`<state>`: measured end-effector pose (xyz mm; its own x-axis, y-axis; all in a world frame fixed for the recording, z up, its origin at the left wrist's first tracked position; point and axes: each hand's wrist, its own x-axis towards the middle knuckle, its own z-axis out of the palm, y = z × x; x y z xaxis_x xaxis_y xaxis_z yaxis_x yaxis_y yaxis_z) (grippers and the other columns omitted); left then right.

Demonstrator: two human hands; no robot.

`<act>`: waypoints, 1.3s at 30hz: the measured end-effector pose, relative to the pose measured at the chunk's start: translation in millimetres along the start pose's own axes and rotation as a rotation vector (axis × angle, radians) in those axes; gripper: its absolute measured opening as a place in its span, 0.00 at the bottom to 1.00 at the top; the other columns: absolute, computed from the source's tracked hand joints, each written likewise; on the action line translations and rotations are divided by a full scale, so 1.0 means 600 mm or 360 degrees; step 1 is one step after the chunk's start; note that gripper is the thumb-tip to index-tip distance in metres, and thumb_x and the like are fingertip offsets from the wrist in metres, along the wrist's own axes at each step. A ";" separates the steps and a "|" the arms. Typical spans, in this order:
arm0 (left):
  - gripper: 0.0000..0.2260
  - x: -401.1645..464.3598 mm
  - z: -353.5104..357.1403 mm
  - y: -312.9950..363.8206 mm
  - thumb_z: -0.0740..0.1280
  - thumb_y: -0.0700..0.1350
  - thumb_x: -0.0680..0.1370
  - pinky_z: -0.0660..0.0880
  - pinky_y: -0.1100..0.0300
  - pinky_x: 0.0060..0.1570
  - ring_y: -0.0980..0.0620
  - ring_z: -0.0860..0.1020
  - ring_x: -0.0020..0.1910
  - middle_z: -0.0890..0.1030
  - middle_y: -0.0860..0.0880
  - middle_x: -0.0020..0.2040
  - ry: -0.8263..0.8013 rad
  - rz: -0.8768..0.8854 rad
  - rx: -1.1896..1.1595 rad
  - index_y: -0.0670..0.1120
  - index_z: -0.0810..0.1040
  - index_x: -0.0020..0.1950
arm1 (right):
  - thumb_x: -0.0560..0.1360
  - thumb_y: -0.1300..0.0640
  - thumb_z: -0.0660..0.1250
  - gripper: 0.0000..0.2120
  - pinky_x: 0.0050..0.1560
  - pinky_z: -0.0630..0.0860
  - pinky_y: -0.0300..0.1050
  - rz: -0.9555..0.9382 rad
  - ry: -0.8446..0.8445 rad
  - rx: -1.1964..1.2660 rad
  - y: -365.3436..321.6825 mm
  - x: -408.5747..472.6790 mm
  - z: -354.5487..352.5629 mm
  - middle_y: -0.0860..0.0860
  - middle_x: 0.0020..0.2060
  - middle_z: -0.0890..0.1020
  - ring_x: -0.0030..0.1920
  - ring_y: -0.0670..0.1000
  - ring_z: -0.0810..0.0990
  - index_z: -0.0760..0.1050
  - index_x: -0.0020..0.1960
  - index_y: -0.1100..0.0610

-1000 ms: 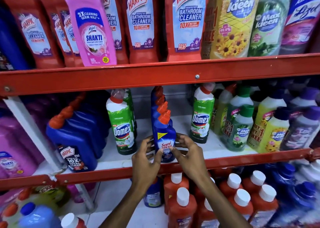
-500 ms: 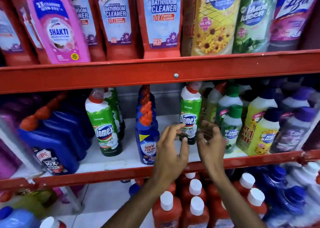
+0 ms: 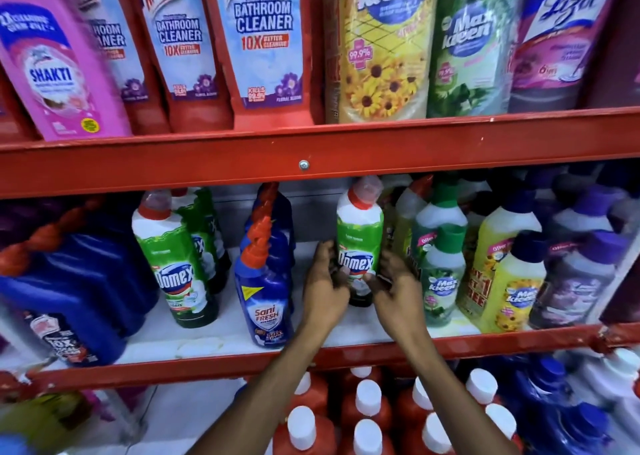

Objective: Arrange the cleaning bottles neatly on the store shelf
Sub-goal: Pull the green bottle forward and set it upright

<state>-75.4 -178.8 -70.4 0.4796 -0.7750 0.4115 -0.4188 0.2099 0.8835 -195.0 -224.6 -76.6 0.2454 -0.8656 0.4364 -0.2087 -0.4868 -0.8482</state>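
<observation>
Middle shelf, centre of frame

Domex bottle (image 3: pixel 360 243) stands upright at centre on the shelf board (image 3: pixel 214 335), between left hand (image 3: pixel 323 290) and right hand (image 3: pixel 394 286); Sani Fresh bottle (image 3: pixel 265 299) left of it; Max Kleen bottle (image 3: pixel 443 281) right.

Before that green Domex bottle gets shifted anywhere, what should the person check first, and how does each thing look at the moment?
1. Both hands on the bottle: ok. The left hand and right hand cup the Domex bottle low on its sides.
2. Bottle upright: ok, standing on the middle shelf.
3. Cap on: ok, the red cap sits in place.
4. Room on the left: ok, a bare gap separates it from the Sani Fresh bottle.
5. Room on the right: not ok, the Max Kleen bottles crowd close.
6. Grip firmness: cannot tell.
</observation>
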 end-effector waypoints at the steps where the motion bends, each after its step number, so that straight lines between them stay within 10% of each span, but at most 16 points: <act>1: 0.22 -0.012 -0.004 0.003 0.61 0.33 0.72 0.78 0.59 0.59 0.59 0.83 0.56 0.83 0.55 0.56 -0.0009 0.0024 -0.0004 0.52 0.71 0.63 | 0.75 0.62 0.69 0.20 0.60 0.80 0.50 -0.0016 -0.0005 0.0008 -0.002 -0.008 -0.006 0.49 0.58 0.85 0.58 0.49 0.84 0.75 0.67 0.54; 10: 0.22 -0.131 -0.061 0.079 0.67 0.32 0.79 0.76 0.69 0.61 0.58 0.82 0.62 0.84 0.53 0.61 0.0151 0.0314 -0.0178 0.56 0.73 0.65 | 0.77 0.63 0.68 0.23 0.59 0.75 0.30 -0.0205 0.0039 0.0258 -0.084 -0.118 -0.045 0.35 0.60 0.81 0.61 0.37 0.80 0.71 0.65 0.40; 23: 0.21 -0.205 -0.319 0.083 0.73 0.42 0.77 0.80 0.59 0.58 0.57 0.83 0.59 0.84 0.53 0.61 0.0373 0.0665 -0.0038 0.53 0.76 0.69 | 0.78 0.67 0.65 0.22 0.60 0.76 0.35 -0.0293 -0.0081 0.0474 -0.262 -0.245 0.087 0.38 0.60 0.83 0.62 0.41 0.81 0.72 0.68 0.49; 33: 0.21 -0.182 -0.457 -0.013 0.71 0.35 0.78 0.77 0.71 0.57 0.69 0.82 0.55 0.82 0.72 0.55 0.0361 0.0306 0.0033 0.51 0.76 0.68 | 0.77 0.68 0.64 0.23 0.63 0.77 0.46 -0.0227 -0.0241 0.0245 -0.262 -0.231 0.294 0.44 0.60 0.84 0.62 0.43 0.81 0.73 0.69 0.50; 39: 0.19 -0.152 -0.461 -0.053 0.69 0.37 0.80 0.77 0.69 0.57 0.67 0.82 0.56 0.81 0.69 0.57 0.0397 0.0302 0.0171 0.51 0.75 0.69 | 0.77 0.65 0.64 0.23 0.57 0.77 0.34 -0.0244 -0.0241 0.0077 -0.253 -0.204 0.331 0.43 0.58 0.85 0.57 0.36 0.81 0.74 0.69 0.50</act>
<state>107.3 49.9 -74.0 0.5536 -0.5554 0.6205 -0.5915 0.2623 0.7625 -5.6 -21.5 -61.1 0.4106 -0.7529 0.5144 -0.1133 -0.6019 -0.7905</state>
